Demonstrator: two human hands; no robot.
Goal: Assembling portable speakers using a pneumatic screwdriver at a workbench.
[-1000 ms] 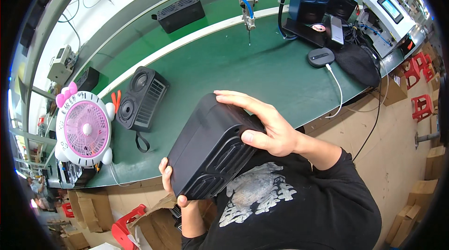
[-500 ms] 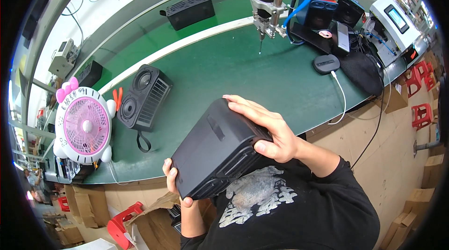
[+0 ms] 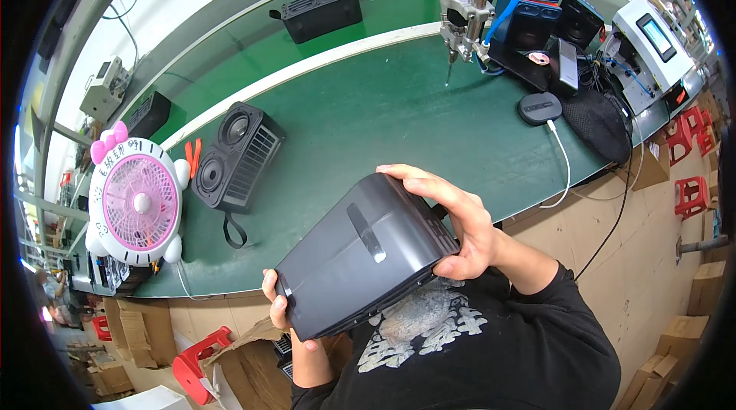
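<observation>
A black speaker case is held up between both my hands, close to my chest and over the bench's near edge. Its smooth broad face is turned up, with a glossy oblong strip in it. My right hand grips the far right end, fingers over the top corner and thumb on the lower side. At the lower left end, my left hand clasps the corner; part of it is hidden behind the case. On the bench to the left stands another black speaker with two round drivers and a wrist strap.
A pink and white fan stands at the left, beside orange-handled pliers. An electric screwdriver hangs over the bench. More black speakers lie along the back. A round black device with a white cable sits right.
The case has tilted so its broad face shows more and its ribbed side less. Both hands have turned with it, the right one shifting slightly right and down.
</observation>
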